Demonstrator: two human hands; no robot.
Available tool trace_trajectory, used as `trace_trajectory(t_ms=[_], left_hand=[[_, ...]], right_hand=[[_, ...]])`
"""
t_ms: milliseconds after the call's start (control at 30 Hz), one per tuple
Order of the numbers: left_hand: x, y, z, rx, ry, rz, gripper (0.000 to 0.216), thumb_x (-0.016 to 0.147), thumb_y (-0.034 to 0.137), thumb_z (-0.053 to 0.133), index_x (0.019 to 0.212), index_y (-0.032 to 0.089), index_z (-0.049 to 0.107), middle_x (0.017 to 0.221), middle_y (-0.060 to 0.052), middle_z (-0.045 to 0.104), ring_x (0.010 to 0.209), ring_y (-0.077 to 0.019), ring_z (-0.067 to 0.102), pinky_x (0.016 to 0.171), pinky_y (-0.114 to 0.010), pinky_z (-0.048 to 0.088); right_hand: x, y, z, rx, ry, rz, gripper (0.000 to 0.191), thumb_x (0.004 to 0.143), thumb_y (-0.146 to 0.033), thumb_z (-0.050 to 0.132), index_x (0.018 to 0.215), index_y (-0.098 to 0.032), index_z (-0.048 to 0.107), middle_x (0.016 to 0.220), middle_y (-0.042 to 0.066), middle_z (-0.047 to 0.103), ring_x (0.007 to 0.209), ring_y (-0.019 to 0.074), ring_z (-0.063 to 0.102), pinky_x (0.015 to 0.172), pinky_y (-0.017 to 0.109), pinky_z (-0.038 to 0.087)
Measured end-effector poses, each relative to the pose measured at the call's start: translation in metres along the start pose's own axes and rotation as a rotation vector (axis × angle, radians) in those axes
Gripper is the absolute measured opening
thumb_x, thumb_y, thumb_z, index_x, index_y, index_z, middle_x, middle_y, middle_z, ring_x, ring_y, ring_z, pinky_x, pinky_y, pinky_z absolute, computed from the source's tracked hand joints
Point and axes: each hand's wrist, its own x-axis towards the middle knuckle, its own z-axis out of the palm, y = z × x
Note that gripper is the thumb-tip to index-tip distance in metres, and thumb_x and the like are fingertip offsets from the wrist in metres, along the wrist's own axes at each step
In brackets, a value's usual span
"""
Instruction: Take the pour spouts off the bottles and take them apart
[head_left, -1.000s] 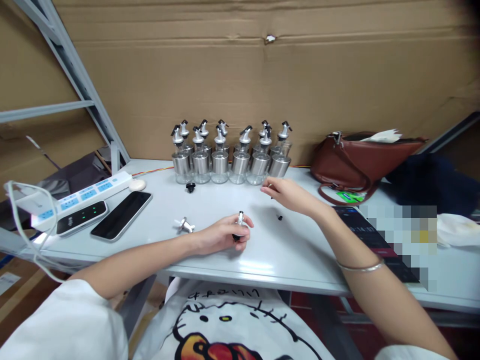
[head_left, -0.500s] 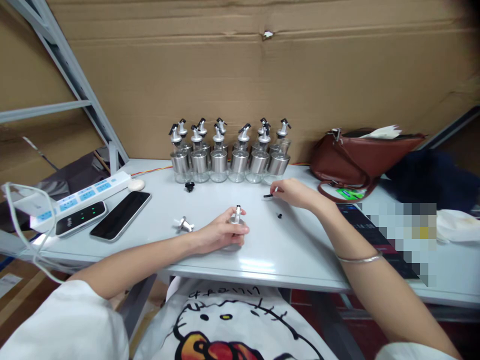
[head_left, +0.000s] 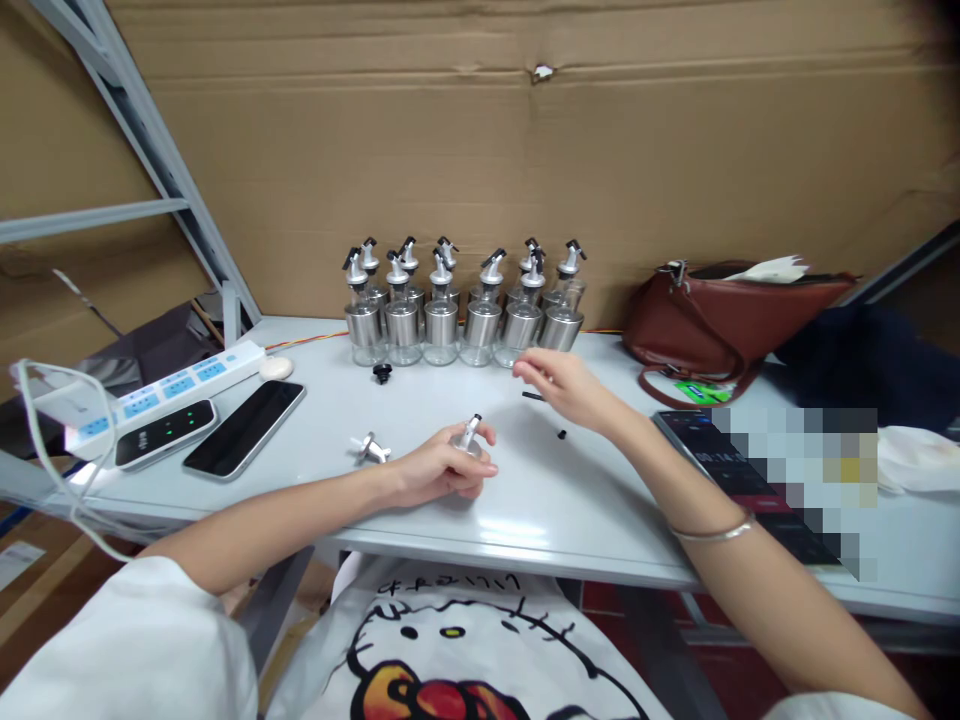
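- Head view: the left hand has its thumb and fingers clamped on a silver metal pourer spout with a narrow black-tipped neck, held low over the front of the glossy pale grey table, neck pointing up.
- Head view: the right hand is above the table, well apart from the left, with fingers bent and thumb near the index finger; whether anything is pinched between them I cannot tell.
- Head view: a thin straight black strip lies just beside the right hand, partly hidden by it; a tiny black piece lies nearer the table's front edge.
- Head view: a second silver metal pourer part lies on its side near the left wrist, and a round black ribbed stopper is farther back.
- Head view: behind these stand clear glass bottles with brushed-steel bands, grouped in two rows and topped with silver spouts and black flip caps.
- Head view: a reddish-brown leather bag sits right of the bottles; a black-screened smartphone and a long white power strip with blue sockets lie left.
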Motion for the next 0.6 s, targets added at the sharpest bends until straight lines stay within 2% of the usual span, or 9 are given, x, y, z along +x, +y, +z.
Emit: trace_trajectory(t_ms=[100, 200, 467, 600], left_hand=[[0.0, 0.001, -0.002, -0.059, -0.018, -0.024, 0.028, 0.058, 0.013, 0.067, 0.077, 0.019, 0.047, 0.04, 0.013, 0.033, 0.036, -0.0029, 0.017, 0.047, -0.022, 0.024], [-0.001, 0.002, -0.002, -0.087, -0.022, -0.032, 0.024, 0.057, 0.014, 0.065, 0.071, 0.018, 0.047, 0.037, 0.013, 0.028, 0.035, -0.0032, 0.016, 0.046, -0.022, 0.024], [-0.001, 0.005, -0.001, -0.101, -0.077, -0.05, 0.019, 0.059, 0.015, 0.062, 0.073, 0.016, 0.049, 0.037, 0.012, 0.03, 0.032, -0.0027, 0.016, 0.047, -0.023, 0.025], [-0.002, 0.004, -0.003, -0.093, -0.126, -0.09, 0.023, 0.057, 0.014, 0.062, 0.077, 0.016, 0.05, 0.04, 0.012, 0.035, 0.033, -0.0032, 0.02, 0.048, -0.024, 0.026]], right_hand=[[-0.007, -0.029, 0.012, 0.229, -0.056, -0.165, 0.028, 0.095, -0.034, 0.035, 0.079, -0.018, 0.052, 0.073, 0.003, 0.059, 0.067, 0.0148, 0.053, 0.065, 0.025, 0.04], [-0.013, -0.047, 0.022, 0.354, -0.105, -0.254, 0.026, 0.097, -0.032, 0.032, 0.086, -0.019, 0.052, 0.079, 0.003, 0.059, 0.07, 0.0138, 0.054, 0.068, 0.025, 0.041], [-0.016, -0.048, 0.027, 0.347, -0.128, -0.303, 0.02, 0.097, -0.028, 0.031, 0.088, -0.02, 0.047, 0.08, 0.002, 0.055, 0.07, 0.0133, 0.051, 0.068, 0.026, 0.041], [-0.016, -0.05, 0.026, 0.409, -0.131, -0.318, 0.026, 0.097, -0.028, 0.031, 0.076, -0.02, 0.046, 0.074, 0.0, 0.05, 0.069, 0.013, 0.05, 0.068, 0.026, 0.04]])
